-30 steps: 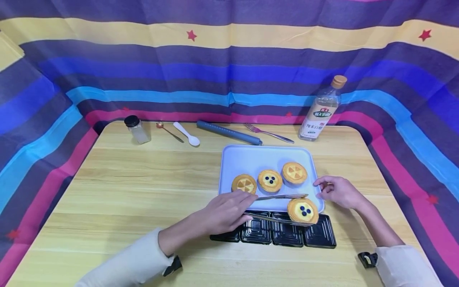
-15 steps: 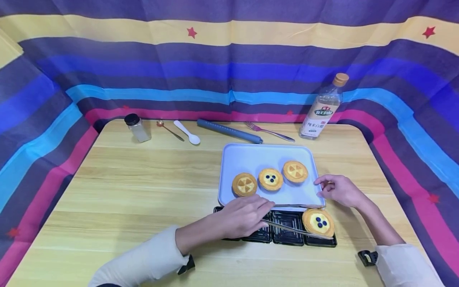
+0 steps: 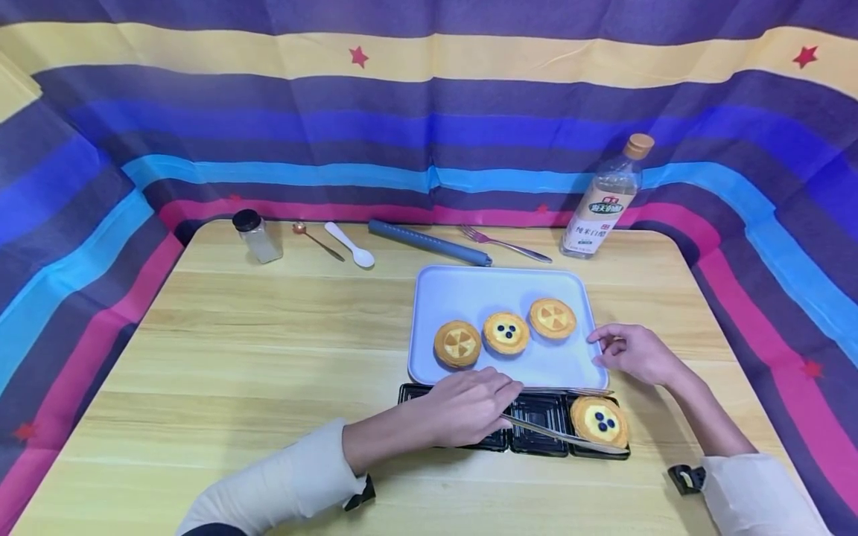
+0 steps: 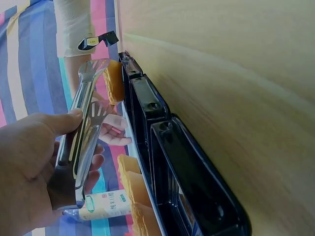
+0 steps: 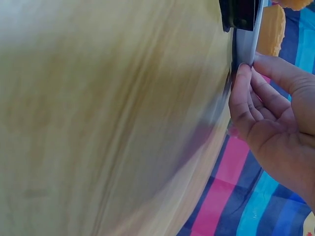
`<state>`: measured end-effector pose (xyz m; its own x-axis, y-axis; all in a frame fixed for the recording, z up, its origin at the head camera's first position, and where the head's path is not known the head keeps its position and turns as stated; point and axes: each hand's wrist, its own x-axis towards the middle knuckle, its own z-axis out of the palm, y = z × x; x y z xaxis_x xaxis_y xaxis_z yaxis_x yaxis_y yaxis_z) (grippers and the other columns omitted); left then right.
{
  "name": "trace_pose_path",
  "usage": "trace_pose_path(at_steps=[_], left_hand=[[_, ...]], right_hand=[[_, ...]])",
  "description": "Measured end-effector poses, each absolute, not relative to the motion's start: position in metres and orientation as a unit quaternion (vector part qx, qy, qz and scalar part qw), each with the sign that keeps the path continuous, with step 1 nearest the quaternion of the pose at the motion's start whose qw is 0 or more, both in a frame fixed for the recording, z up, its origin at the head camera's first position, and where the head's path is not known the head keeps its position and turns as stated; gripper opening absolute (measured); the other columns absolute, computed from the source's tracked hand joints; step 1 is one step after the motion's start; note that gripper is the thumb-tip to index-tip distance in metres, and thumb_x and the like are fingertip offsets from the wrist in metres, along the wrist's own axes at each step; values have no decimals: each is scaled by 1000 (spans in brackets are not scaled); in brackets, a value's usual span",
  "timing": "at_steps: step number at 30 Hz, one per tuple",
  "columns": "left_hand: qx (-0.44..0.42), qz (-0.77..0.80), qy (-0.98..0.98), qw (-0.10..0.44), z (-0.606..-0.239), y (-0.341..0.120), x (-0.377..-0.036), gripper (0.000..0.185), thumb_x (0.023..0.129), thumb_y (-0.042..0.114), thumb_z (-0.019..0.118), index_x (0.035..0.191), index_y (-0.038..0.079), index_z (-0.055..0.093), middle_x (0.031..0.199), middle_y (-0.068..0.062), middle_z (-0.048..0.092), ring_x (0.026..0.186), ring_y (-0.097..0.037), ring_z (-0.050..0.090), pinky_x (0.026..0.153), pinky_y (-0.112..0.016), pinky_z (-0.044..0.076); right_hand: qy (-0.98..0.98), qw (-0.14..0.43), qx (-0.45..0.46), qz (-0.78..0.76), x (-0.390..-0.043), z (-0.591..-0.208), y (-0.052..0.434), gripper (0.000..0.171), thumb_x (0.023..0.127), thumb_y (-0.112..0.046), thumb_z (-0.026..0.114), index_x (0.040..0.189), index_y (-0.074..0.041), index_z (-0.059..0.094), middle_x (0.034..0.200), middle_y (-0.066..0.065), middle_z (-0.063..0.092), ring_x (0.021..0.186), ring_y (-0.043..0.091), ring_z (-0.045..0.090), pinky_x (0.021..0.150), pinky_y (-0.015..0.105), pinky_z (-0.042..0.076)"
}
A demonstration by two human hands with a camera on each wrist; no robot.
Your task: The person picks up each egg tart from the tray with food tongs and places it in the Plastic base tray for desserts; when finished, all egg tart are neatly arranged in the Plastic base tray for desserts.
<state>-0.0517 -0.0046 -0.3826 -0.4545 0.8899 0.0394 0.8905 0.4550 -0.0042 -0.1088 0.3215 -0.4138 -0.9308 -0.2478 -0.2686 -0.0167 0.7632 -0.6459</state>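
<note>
Right hand (image 5: 268, 110) fingertips on tray (image 5: 244, 44) edge

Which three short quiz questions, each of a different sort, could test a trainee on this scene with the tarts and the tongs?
1. True or false: the left hand holds metal tongs.
2. How many tarts lie on the blue tray?
3. Where is the blueberry tart at the tongs? A) on the blue tray B) in the black tray, rightmost compartment C) on the table

Key: 1 true; 2 three; 3 B

shiny metal tongs (image 3: 559, 434), glossy black plastic tray (image 3: 536, 428), matt wooden table (image 3: 268, 357)
</note>
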Motion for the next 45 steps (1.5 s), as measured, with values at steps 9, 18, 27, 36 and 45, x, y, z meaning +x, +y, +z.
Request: trace_pose_path(at_steps=[9,18,27,36,45], left_hand=[[-522,-12,-853,4,-384,-4,-52,52,94,43,53,132,8,49,118,-1,63,103,-11,60,87,-16,51],[-530,-10,-848,7,-383,-5,-54,58,95,47,48,135,5,47,125,-5,62,109,-14,60,93,-20,51],[-524,-34,-851,19,-378,-18,-57,60,94,46,50,136,2,47,129,-7,60,117,-16,57,104,-25,45],[-485,-92,-869,10,-365,-38,-64,59,94,42,55,137,3,45,131,-7,59,123,-19,54,106,-30,45],[-450,-132,-882,47,-360,-76,-72,58,91,36,62,134,1,47,128,-10,60,118,-21,57,100,-33,50]], right_hand=[[923,175,-69,-335,-109,-412,319,32,79,-5,71,110,2,63,92,11,61,69,8,55,55,19,45],[926,172,-71,-329,-110,-411,321,32,79,-7,71,110,1,63,91,10,61,67,6,53,54,19,43],[929,168,-72,-322,-109,-411,320,31,79,-6,71,109,1,64,91,10,61,68,7,52,54,19,43],[928,167,-72,-326,-109,-411,320,31,79,-6,71,108,1,64,90,10,61,67,7,52,54,19,43],[928,169,-68,-324,-108,-411,319,32,79,-7,72,109,1,64,90,9,61,68,7,52,54,19,43]])
